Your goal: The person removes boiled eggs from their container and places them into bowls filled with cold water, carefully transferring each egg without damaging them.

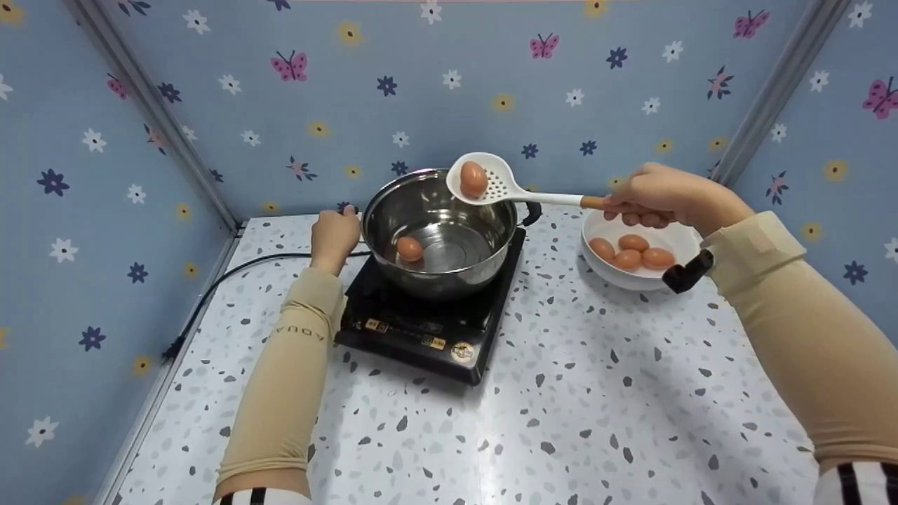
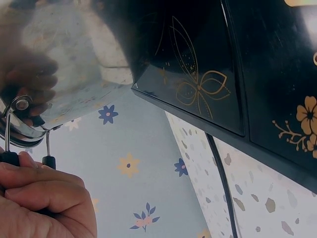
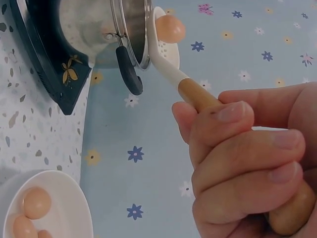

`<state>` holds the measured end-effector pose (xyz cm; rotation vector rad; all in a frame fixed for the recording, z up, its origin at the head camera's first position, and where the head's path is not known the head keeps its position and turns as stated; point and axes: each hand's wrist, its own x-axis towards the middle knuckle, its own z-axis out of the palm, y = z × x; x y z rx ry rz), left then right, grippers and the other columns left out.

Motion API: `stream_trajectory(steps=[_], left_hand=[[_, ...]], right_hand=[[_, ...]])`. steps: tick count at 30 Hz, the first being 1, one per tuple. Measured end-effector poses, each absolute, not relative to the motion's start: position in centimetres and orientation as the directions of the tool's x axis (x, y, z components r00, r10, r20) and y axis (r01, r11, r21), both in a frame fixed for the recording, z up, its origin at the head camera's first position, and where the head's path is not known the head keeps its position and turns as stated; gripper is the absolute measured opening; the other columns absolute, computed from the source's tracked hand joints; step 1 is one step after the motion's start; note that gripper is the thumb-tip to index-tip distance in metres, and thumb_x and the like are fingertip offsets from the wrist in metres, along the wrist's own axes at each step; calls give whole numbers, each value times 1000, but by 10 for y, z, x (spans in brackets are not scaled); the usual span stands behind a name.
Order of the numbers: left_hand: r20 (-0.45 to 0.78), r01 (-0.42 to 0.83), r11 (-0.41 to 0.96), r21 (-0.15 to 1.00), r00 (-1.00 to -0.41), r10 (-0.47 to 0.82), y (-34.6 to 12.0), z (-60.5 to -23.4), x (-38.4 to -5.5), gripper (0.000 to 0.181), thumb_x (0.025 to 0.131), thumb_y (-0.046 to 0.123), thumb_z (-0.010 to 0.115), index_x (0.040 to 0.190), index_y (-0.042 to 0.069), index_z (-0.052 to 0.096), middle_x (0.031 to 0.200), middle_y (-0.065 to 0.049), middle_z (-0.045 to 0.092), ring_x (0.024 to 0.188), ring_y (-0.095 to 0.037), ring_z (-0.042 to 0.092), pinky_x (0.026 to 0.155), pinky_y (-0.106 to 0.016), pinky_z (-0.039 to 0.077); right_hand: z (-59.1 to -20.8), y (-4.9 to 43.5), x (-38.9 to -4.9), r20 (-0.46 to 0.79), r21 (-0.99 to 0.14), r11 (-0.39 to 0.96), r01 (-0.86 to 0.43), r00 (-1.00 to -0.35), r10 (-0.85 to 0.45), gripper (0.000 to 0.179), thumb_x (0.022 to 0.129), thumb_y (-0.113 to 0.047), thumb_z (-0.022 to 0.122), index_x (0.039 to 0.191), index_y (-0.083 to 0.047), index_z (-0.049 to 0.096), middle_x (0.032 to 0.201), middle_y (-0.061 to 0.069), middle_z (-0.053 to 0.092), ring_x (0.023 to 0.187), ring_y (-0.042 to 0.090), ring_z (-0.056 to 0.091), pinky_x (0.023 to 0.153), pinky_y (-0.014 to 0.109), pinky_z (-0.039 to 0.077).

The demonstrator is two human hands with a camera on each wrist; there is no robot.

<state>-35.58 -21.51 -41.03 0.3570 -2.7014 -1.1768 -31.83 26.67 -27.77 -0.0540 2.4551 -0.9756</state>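
My right hand (image 1: 649, 196) grips the wooden handle of a white slotted spoon (image 1: 494, 184). One brown egg (image 1: 473, 179) lies in the spoon's bowl, above the right rear rim of a steel pot (image 1: 449, 277). Inside the pot, a second egg (image 1: 410, 248) rests on the bottom at the left. The pot's left handle (image 2: 48, 161) is in the curled fingers of my left hand (image 1: 335, 235); the left wrist view shows this grip close up. Below my right hand stands a white bowl (image 1: 596, 265) with several brown eggs (image 1: 658, 259) in it.
Under the pot sits a black induction cooker (image 1: 414, 344), its cord (image 1: 245, 265) running off to the left. The pot's right black handle (image 1: 533, 213) sticks out toward the bowl. Flower-patterned panels (image 1: 421, 91) enclose the speckled tabletop (image 1: 582, 407) at the back and sides.
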Motion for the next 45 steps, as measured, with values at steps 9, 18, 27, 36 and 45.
stream_trajectory(steps=[9, 18, 27, 36, 45], left_hand=[[61, -148, 657, 739, -957, -284, -217, -411, -358, 57, 116, 28, 36, 126, -17, 69, 132, -40, 68, 124, -53, 67, 105, -61, 53], [45, -164, 652, 740, -956, -291, -217, -412, -359, 57, 117, 30, 35, 119, -14, 72, 127, -38, 70, 116, -49, 70, 99, -59, 55], [43, -165, 638, 752, -954, -297, -216, -410, -358, 57, 117, 30, 37, 129, -15, 69, 131, -37, 69, 120, -50, 70, 101, -60, 55], [31, -171, 626, 761, -954, -299, -216, -410, -356, 56, 117, 31, 37, 127, -14, 69, 131, -37, 69, 120, -49, 70, 101, -59, 55], [14, -177, 630, 756, -958, -286, -215, -407, -354, 59, 117, 31, 35, 138, -18, 62, 139, -39, 64, 131, -52, 64, 110, -61, 52]], right_hand=[[-275, 278, -317, -432, -658, 736, 159, -881, -195, 35, 113, -33, 54, 116, -4, 75, 68, -5, 60, 53, 8, 41, 54, 26, 36], [-276, 294, -314, -427, -661, 731, 170, -887, -179, 34, 113, -33, 53, 114, -7, 77, 69, -5, 60, 53, 7, 43, 53, 25, 37], [-278, 308, -314, -432, -653, 733, 190, -888, -155, 34, 114, -34, 53, 117, -8, 75, 70, -6, 60, 54, 8, 44, 54, 26, 38], [-282, 323, -311, -416, -665, 722, 189, -897, -149, 33, 114, -33, 53, 112, -11, 77, 69, -7, 60, 53, 7, 44, 53, 25, 40], [-287, 339, -306, -412, -668, 716, 202, -902, -131, 32, 114, -32, 53, 108, -13, 77, 68, -7, 59, 52, 6, 44, 51, 24, 38]])
